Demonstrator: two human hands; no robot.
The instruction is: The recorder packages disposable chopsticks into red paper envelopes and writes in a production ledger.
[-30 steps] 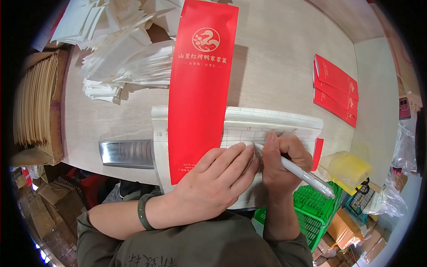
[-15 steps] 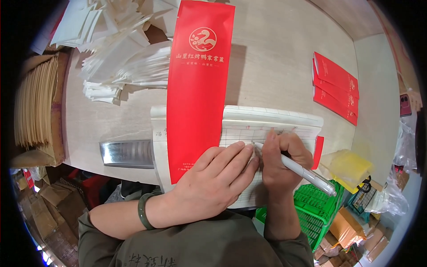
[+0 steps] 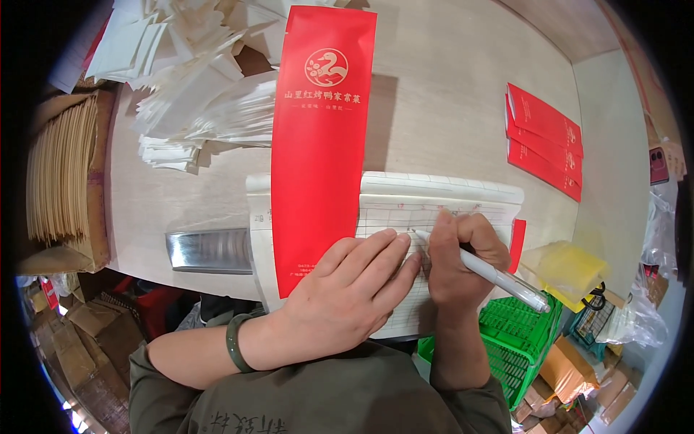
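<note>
The right hand (image 3: 465, 262), clamped on the pen (image 3: 502, 278), has shifted slightly rightward, so the writing on the open book (image 3: 442, 189) seems still in progress, while the left hand (image 3: 340, 300) rests flat, fingers slightly apart, on the red packet (image 3: 318, 173) lying across the book.

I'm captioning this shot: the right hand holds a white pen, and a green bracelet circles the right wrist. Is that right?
One slip: in the head view, the green bracelet circles the left wrist. The right hand does hold a white pen.
</note>
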